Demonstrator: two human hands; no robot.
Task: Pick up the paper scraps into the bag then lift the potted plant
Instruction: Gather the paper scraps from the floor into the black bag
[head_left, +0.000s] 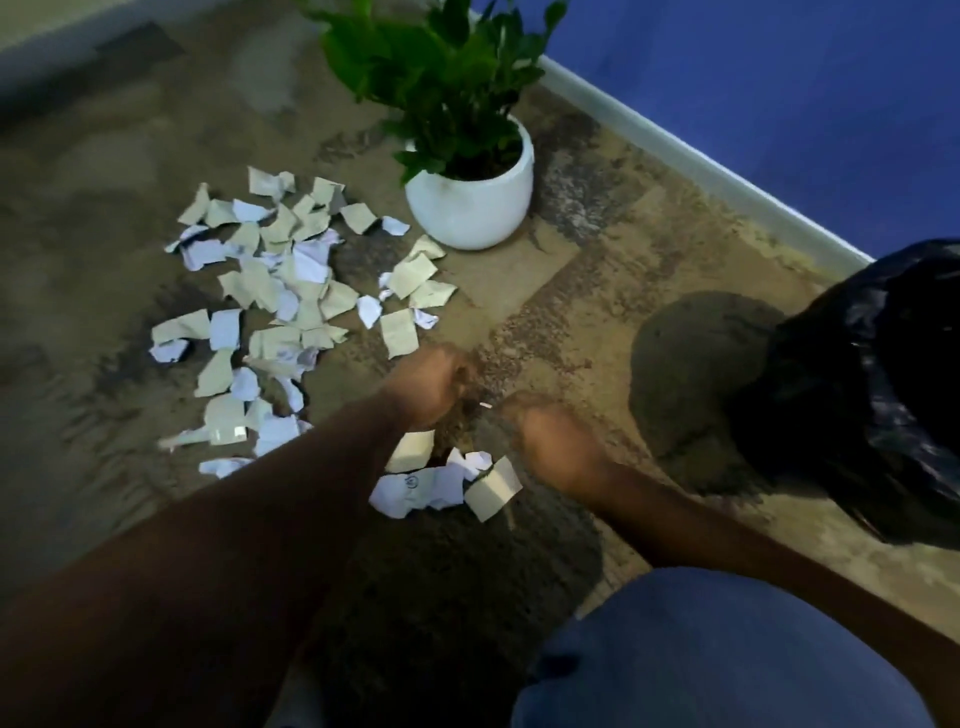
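Seen from the head camera: torn white and beige paper scraps (291, 291) strewn over the mottled brown carpet (571, 291), just left of the leafy green plant in its round white pot (470, 200) — crumpled black plastic bag (878, 395) off at the right edge. Left hand (428, 389) and right hand (550, 441) low over the nearest scraps, side by side, both blurred with fingers curled under — impossible to tell whether either grips any paper.
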